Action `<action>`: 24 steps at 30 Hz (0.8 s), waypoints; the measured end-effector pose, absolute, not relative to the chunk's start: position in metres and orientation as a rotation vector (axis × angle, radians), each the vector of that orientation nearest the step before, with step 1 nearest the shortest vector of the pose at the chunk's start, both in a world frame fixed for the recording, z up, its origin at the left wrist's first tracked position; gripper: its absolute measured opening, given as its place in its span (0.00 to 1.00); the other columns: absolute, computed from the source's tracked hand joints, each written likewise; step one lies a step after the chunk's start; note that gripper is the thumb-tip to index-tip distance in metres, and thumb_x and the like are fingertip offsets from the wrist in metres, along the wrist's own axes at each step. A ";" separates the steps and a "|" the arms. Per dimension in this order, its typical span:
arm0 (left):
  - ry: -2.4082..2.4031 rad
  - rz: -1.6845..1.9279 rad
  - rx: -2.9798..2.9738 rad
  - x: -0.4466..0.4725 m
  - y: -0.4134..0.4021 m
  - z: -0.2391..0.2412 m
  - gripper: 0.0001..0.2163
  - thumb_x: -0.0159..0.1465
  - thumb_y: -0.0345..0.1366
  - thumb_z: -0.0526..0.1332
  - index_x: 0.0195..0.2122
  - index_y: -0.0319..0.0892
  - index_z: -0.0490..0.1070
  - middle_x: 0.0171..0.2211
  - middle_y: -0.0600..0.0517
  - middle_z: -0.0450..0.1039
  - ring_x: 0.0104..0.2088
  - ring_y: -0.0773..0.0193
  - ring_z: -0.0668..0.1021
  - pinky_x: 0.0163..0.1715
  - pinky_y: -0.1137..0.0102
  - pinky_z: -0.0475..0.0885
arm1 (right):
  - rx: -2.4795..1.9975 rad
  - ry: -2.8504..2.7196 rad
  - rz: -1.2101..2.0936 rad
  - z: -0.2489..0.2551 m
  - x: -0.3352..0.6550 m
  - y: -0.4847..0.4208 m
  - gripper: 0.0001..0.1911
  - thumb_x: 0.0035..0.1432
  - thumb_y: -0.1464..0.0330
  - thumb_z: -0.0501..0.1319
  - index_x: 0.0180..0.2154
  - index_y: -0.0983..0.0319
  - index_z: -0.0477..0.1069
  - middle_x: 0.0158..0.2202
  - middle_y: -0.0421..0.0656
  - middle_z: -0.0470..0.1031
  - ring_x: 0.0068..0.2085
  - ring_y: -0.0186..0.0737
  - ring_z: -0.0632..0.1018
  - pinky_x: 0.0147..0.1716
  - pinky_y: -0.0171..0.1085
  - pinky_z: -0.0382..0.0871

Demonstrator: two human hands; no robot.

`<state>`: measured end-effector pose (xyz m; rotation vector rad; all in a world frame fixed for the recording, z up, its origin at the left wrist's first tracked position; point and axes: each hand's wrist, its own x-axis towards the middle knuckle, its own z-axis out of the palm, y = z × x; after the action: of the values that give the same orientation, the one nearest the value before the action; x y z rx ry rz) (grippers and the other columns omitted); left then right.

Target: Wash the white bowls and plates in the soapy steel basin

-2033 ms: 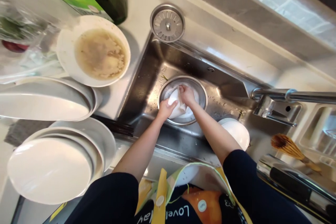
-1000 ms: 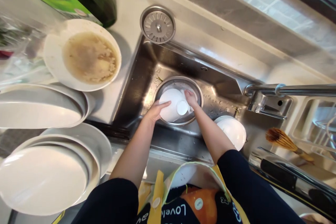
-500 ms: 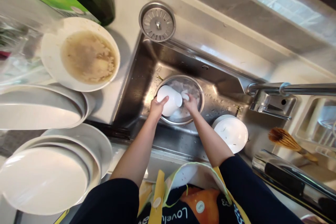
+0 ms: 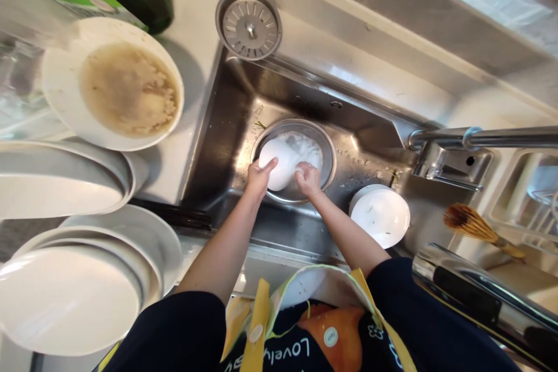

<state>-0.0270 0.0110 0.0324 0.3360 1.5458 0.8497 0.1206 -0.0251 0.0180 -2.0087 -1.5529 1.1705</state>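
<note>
In the sink, my left hand [image 4: 258,178] grips a white bowl [image 4: 279,164] with the thumb over its outer side, tilting it above a round metal basin [image 4: 332,170]. My right hand [image 4: 307,179] is closed at the bowl's rim around a small white wad, mostly hidden by the fingers; I cannot tell whether it is cloth or sponge. Foamy water [image 4: 307,148] lies in the basin beneath both hands. To the right, stacked white bowls [image 4: 380,216] sit in the sink with green bits on the top one.
Left of the stainless sink [image 4: 383,107] stand a plate of brown broth [image 4: 168,122] and stacked white plates [image 4: 70,299]. Dark chopsticks [image 4: 174,214] lie by the sink's left edge. A drain strainer [image 4: 249,23] sits behind. At right are the faucet [image 4: 505,137] and a bamboo brush [image 4: 477,229].
My right hand has moved slightly left and down, from beside the bowl's opening to its rim. The bowl has turned a little in my left hand. The whole view has shifted slightly.
</note>
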 end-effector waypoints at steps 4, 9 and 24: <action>1.537 0.853 0.362 -0.026 0.010 0.031 0.24 0.41 0.42 0.72 0.37 0.34 0.74 0.28 0.47 0.76 0.26 0.61 0.77 0.32 0.65 0.73 | -2.315 -1.455 1.029 0.014 0.117 -0.010 0.12 0.55 0.68 0.48 0.32 0.62 0.69 0.34 0.46 0.72 0.36 0.42 0.70 0.38 0.37 0.62; 1.558 0.870 0.359 -0.022 0.009 0.032 0.24 0.41 0.43 0.72 0.37 0.34 0.74 0.28 0.46 0.77 0.28 0.60 0.78 0.33 0.65 0.73 | -2.049 -1.520 0.980 0.018 0.111 0.002 0.13 0.57 0.69 0.46 0.38 0.63 0.67 0.36 0.47 0.71 0.39 0.41 0.70 0.41 0.36 0.62; 1.610 0.840 0.494 -0.037 0.024 0.040 0.22 0.42 0.43 0.71 0.35 0.33 0.75 0.29 0.47 0.77 0.26 0.64 0.76 0.30 0.70 0.71 | -2.289 -1.384 0.945 0.001 0.139 0.000 0.17 0.54 0.73 0.53 0.46 0.64 0.67 0.49 0.49 0.69 0.51 0.44 0.67 0.52 0.41 0.58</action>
<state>-0.0366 0.0243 0.0403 0.4942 1.6098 0.8400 0.1393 0.0002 0.0008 -2.2890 -1.3841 0.9454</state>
